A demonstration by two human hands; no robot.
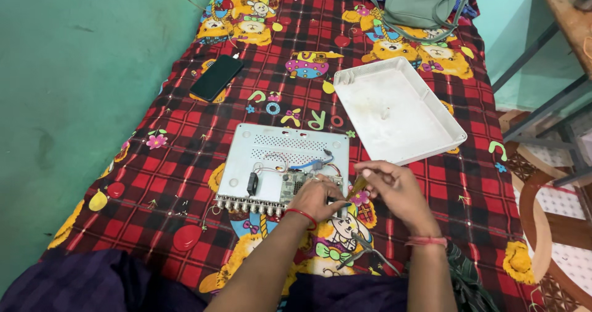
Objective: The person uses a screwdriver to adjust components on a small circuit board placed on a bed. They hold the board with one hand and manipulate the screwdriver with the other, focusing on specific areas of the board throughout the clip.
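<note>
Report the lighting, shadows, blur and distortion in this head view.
Head view: soft, even light, only faint shadows under the left hand and right hand; no glare on the white cover; the centre is sharp, the edges slightly soft; wide-angle bowing bends the table at right.

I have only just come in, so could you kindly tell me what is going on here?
A person sits over a red checked blanket and works on an opened electronics box. The left hand rests on its circuit board, and the right hand holds a yellow-handled screwdriver at the board's edge. The white cover lies apart, upside down, and a black phone lies farther off.
</note>
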